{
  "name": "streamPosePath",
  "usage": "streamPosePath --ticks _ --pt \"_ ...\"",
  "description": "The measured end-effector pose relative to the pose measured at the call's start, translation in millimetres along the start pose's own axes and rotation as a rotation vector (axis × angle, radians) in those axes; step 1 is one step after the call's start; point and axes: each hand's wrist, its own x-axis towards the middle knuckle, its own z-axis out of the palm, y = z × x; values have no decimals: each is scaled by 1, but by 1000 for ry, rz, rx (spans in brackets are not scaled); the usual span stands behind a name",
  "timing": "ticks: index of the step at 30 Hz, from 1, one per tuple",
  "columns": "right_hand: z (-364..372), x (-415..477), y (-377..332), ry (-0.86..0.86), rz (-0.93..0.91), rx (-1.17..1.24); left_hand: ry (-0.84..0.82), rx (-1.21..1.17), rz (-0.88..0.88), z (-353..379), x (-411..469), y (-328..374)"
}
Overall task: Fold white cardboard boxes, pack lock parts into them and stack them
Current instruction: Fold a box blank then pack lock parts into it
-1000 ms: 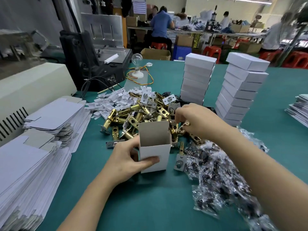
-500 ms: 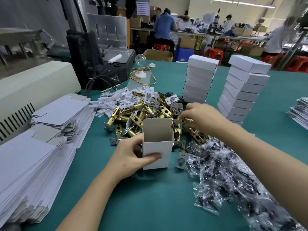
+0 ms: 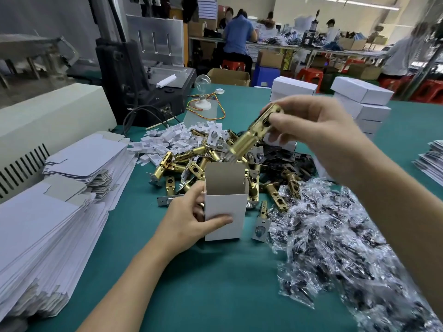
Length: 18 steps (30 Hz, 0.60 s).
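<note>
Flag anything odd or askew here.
The right-hand stack of closed white cardboard boxes sits unevenly, its top box skewed over those below. A wired glass light bulb stands oddly behind the brass lock parts.

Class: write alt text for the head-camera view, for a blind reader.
A person's right hand holds a brass latch tilted above an open white box, which the left hand grips upright on a green table. More latches are piled behind it, flat box blanks stacked at left, bagged parts at right, closed boxes beyond.
</note>
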Motion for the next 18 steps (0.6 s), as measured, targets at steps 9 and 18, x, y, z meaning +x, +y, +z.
streamPosePath --ticks 9,18 --pt "40 -11 25 -91 -211 -609 -16 -10 -28 -1 0 -2" --pt "48 -19 20 -242 -299 -934 -19 45 -11 -2 1 -5"
